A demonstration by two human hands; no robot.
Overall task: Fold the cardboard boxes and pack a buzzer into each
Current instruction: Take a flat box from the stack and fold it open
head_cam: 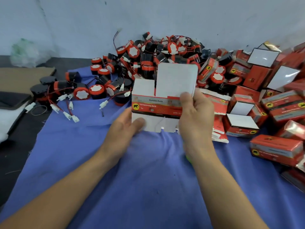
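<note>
Cardboard boxes and buzzers all lie on the blue cloth (148,179), so I'll start there and work down. Along its right side sprawls the heap of made-up boxes (272,103), printed red with white flaps, some of them open at the top. Against the wall behind is the pile of buzzers (148,55), black and red drums with thin wires and white plugs, spilling leftward. Just beside my right hand lies a low stack of flat blanks (221,104).

Above the middle of the cloth, in front of the buzzers, I hold up one flat box (165,96). Its printed band runs across the middle, with white flaps above and below. My left hand (124,128) pinches the lower left corner, thumb on the bottom flap and fingers behind. My right hand (196,115) grips the right edge at the band, thumb in front, the other fingers hidden behind the card.

The step, as I judge it, is popping this sleeve into a square tube. To do it well I should press the two side creases toward each other evenly and let the walls spring apart. Then I'd tuck the notched bottom flaps in order so the tabs lock. The card looks thin, so I'd squeeze on the creases, not the panels, to avoid kinks.
</note>
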